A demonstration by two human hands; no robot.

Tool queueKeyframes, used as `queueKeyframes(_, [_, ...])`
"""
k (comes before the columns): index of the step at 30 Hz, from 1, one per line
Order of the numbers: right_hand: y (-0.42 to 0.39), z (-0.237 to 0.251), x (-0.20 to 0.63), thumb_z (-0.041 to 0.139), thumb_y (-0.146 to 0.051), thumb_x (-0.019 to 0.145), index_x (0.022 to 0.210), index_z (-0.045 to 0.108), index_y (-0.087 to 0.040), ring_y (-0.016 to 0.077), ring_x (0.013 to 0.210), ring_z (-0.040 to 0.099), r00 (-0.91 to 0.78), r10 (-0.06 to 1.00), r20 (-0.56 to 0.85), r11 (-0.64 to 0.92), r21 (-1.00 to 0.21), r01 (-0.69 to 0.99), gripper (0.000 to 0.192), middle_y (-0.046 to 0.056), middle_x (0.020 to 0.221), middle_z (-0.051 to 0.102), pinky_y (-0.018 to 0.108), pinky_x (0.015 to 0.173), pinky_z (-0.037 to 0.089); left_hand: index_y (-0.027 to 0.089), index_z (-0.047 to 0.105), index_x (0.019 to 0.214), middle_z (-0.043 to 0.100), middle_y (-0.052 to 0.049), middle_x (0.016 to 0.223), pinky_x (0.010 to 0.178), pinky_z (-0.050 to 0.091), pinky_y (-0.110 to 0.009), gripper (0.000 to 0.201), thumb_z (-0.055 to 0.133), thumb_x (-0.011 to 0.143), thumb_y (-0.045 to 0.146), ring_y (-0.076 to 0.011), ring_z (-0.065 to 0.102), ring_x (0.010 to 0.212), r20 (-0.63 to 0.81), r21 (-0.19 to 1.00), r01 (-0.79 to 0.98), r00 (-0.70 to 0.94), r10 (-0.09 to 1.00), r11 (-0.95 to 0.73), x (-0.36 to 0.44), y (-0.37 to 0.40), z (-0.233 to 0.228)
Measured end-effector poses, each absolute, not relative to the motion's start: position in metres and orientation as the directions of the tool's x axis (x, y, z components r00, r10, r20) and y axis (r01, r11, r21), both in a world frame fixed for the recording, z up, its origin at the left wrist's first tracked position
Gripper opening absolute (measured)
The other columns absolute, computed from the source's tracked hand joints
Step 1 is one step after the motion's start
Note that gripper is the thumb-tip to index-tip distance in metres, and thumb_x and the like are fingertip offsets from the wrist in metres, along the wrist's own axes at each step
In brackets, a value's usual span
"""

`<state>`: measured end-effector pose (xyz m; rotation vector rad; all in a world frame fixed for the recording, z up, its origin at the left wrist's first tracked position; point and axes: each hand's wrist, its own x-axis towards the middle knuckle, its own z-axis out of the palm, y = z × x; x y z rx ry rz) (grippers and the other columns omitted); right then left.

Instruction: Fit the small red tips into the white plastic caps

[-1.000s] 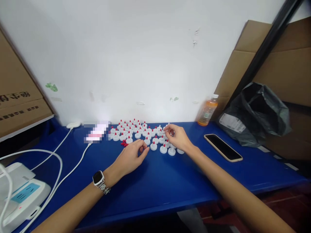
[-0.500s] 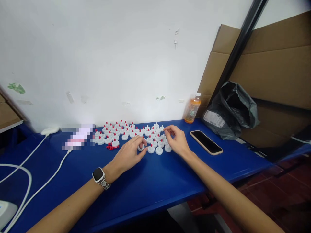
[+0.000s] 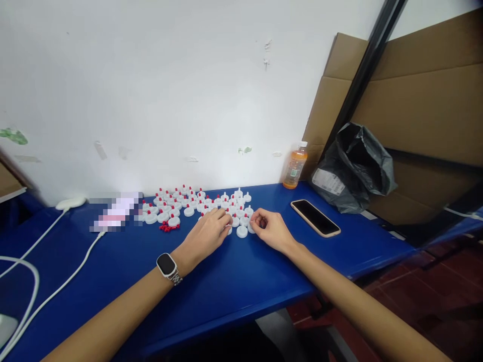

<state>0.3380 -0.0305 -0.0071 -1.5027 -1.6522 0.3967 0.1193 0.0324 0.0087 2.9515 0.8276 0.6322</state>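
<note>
1. My left hand lies palm down on the desk, fingers loosely curled, the fingertips touching the near edge of the caps. I cannot tell whether it grips one.
2. My right hand is just to the right of it, fingers pinched together near a white cap at the near right corner of the cluster. Whether a cap sits inside the pinch is hidden.
3. The caps, white with red tips, spread in a band running left to right, mostly far and left of both hands. The nearest ones lie between my two hands.
4. A small heap of loose red pieces lies at the near left of the cluster, left of my left hand, so that hand is the nearer one.
5. A phone lies right of my right hand, well apart, with a bottle farther back by the wall.
</note>
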Motion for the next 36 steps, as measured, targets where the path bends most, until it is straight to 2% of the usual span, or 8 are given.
queueKeyframes(4, [-0.029, 0.002, 0.330, 0.063, -0.026, 0.080, 0.077, 0.065, -0.019, 0.0139, 0.061, 0.056, 0.147, 0.889, 0.433, 0.273, -0.760, 0.590, 0.008, -0.001, 0.067, 0.064, 0.026, 0.060, 0.043, 0.020, 0.059, 0.109, 0.061, -0.008, 0.104, 0.089, 0.046, -0.042, 0.018, 0.044, 0.100, 0.025, -0.0246, 0.057, 0.099, 0.433, 0.100, 0.517, 0.746, 0.505, -0.850, 0.102, 0.027, 0.011])
queueKeyframes(7, [-0.025, 0.012, 0.312, 0.065, -0.029, 0.082, 0.080, 0.066, -0.019, 0.0140, 0.062, 0.056, 0.141, 0.864, 0.484, 0.355, -0.783, 0.511, 0.010, 0.000, 0.069, 0.065, 0.026, 0.059, 0.042, 0.021, 0.054, 0.121, 0.060, -0.009, 0.113, 0.093, 0.047, -0.041, 0.025, 0.049, 0.099, 0.032, -0.0242, 0.058, 0.105, 0.491, 0.238, 0.488, 0.685, 0.538, -0.840, 0.090, 0.018, 0.015])
queueKeyframes(15, [0.001, 0.028, 0.233, 0.065, -0.028, 0.086, 0.084, 0.068, -0.019, 0.0120, 0.065, 0.058, -0.238, 0.869, 0.434, 0.494, -0.780, 0.385, 0.010, -0.001, 0.074, 0.069, 0.024, 0.062, 0.042, 0.022, 0.054, 0.115, 0.064, -0.006, 0.103, 0.080, 0.049, -0.034, 0.025, 0.041, 0.102, 0.039, -0.0207, 0.062, 0.091, 0.379, 0.499, 0.513, 0.595, 0.708, -0.698, 0.041, 0.007, 0.008])
queueKeyframes(18, [0.016, 0.032, 0.212, 0.062, -0.026, 0.089, 0.087, 0.068, -0.019, 0.0123, 0.068, 0.060, -0.334, 0.836, 0.435, 0.547, -0.694, 0.468, 0.009, 0.000, 0.076, 0.070, 0.024, 0.065, 0.043, 0.023, 0.055, 0.111, 0.064, -0.004, 0.095, 0.074, 0.046, -0.034, 0.025, 0.040, 0.102, 0.041, -0.0206, 0.061, 0.083, 0.305, 0.489, 0.614, 0.544, 0.781, -0.619, 0.008, 0.004, 0.001])
queueKeyframes(23, [0.047, 0.034, 0.185, 0.063, -0.023, 0.087, 0.085, 0.069, -0.019, 0.0212, 0.089, 0.064, -0.514, 0.786, 0.344, 0.609, -0.288, 0.739, 0.008, 0.006, 0.088, 0.072, 0.033, 0.084, 0.042, 0.022, 0.054, 0.094, 0.061, -0.005, 0.083, 0.074, 0.042, -0.037, 0.023, 0.038, 0.100, 0.037, -0.0237, 0.057, 0.080, 0.226, 0.307, 0.802, 0.463, 0.857, -0.513, -0.029, 0.000, 0.000])
queueKeyframes(26, [0.058, 0.027, 0.171, 0.064, -0.030, 0.089, 0.089, 0.070, -0.019, 0.0271, 0.097, 0.064, -0.523, 0.812, 0.259, 0.569, -0.157, 0.807, 0.012, 0.010, 0.094, 0.072, 0.038, 0.088, 0.040, 0.022, 0.051, 0.089, 0.060, -0.005, 0.082, 0.074, 0.041, -0.037, 0.024, 0.035, 0.101, 0.035, -0.0241, 0.056, 0.079, 0.196, 0.249, 0.845, 0.435, 0.879, -0.474, -0.034, 0.002, 0.002])
queueKeyframes(33, [0.058, 0.015, 0.166, 0.060, -0.017, 0.088, 0.085, 0.068, -0.018, 0.0265, 0.097, 0.064, -0.505, 0.824, 0.257, 0.551, -0.161, 0.819, 0.009, 0.010, 0.092, 0.072, 0.039, 0.089, 0.040, 0.022, 0.051, 0.090, 0.060, -0.004, 0.083, 0.075, 0.039, -0.037, 0.025, 0.035, 0.101, 0.037, -0.0245, 0.055, 0.079, 0.204, 0.269, 0.835, 0.438, 0.875, -0.481, -0.031, 0.003, 0.001])
queueKeyframes(36, [0.048, 0.015, 0.173, 0.059, -0.014, 0.086, 0.087, 0.067, -0.018, 0.0220, 0.090, 0.065, -0.457, 0.823, 0.338, 0.561, -0.352, 0.750, 0.009, 0.007, 0.090, 0.073, 0.035, 0.084, 0.044, 0.022, 0.051, 0.095, 0.059, -0.005, 0.087, 0.076, 0.039, -0.038, 0.026, 0.032, 0.103, 0.038, -0.0247, 0.055, 0.083, 0.219, 0.282, 0.821, 0.448, 0.867, -0.496, -0.030, 0.002, -0.001])
